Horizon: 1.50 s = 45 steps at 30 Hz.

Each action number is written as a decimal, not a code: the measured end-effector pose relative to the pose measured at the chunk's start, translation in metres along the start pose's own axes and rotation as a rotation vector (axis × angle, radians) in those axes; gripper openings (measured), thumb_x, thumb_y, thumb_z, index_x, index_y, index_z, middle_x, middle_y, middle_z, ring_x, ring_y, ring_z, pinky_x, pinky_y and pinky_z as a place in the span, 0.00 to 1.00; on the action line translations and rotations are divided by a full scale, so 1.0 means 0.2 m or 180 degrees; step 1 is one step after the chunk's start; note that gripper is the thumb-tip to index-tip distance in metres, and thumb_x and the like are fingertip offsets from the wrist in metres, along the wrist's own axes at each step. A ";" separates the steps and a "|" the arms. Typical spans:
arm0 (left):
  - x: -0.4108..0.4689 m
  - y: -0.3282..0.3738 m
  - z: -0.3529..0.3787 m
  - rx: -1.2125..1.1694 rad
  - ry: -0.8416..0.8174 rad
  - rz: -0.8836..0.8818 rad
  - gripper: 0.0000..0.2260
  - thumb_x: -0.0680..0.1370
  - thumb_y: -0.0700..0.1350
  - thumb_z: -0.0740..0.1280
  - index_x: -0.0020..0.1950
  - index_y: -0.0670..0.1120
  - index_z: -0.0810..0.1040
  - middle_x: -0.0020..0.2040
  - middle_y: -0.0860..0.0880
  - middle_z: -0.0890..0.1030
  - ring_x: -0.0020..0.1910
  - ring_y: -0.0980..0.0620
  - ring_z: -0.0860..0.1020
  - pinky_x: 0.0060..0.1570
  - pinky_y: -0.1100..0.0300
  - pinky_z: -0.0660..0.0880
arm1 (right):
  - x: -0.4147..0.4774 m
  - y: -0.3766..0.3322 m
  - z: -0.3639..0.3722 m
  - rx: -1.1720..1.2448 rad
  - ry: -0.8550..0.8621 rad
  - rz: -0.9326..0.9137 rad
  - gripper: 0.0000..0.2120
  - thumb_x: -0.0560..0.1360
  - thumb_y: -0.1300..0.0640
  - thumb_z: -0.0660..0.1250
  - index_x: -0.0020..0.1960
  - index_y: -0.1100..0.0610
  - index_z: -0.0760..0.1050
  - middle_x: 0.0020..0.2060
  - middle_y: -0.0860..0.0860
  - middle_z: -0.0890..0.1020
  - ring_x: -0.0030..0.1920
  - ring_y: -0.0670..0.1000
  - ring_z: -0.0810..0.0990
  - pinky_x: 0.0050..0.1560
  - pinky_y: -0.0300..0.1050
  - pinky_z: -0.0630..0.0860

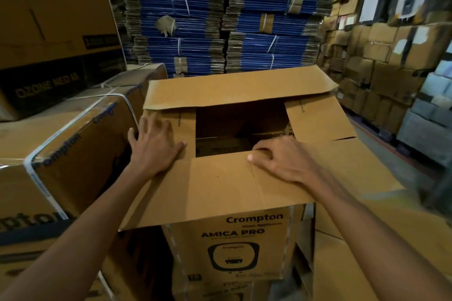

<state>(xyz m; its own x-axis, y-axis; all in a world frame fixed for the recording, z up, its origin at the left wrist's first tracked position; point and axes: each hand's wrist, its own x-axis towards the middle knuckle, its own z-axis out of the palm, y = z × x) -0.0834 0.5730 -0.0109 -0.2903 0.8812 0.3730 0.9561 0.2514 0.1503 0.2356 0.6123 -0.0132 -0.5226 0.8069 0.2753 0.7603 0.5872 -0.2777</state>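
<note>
A brown cardboard box [232, 239] printed "Crompton AMICA PRO" stands in front of me with its top flaps partly unfolded. My left hand [154, 144] lies flat with spread fingers on the left side flap [182, 129]. My right hand [281, 159] rests on the near flap [220, 188], its fingers curled over that flap's front edge. The far flap [239, 88] and the right side flap [315, 120] stand up loosely. Through the dark opening [232, 127] I see printed cardboard inside.
A strapped Crompton box [61, 154] sits close on the left, with a dark "OZONE NEO" box [49, 85] behind it. Tall bundles of flat blue cartons [220, 19] fill the back. Stacked brown boxes [379, 76] line the right side. More cardboard [367, 239] lies at lower right.
</note>
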 end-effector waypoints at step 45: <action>0.18 0.27 0.03 -0.0206 -0.0321 0.0373 0.39 0.81 0.51 0.63 0.84 0.49 0.41 0.83 0.45 0.39 0.81 0.38 0.36 0.75 0.29 0.37 | 0.09 0.12 0.41 -0.0355 0.1619 -0.0502 0.20 0.76 0.36 0.62 0.47 0.53 0.78 0.41 0.46 0.78 0.42 0.51 0.76 0.47 0.47 0.61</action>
<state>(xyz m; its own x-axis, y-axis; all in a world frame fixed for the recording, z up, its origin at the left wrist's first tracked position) -0.0419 0.6208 0.0047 -0.1685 0.9395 0.2982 0.9778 0.1211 0.1711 0.2119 0.6456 -0.0908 -0.4020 0.5605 0.7240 0.7385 0.6659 -0.1054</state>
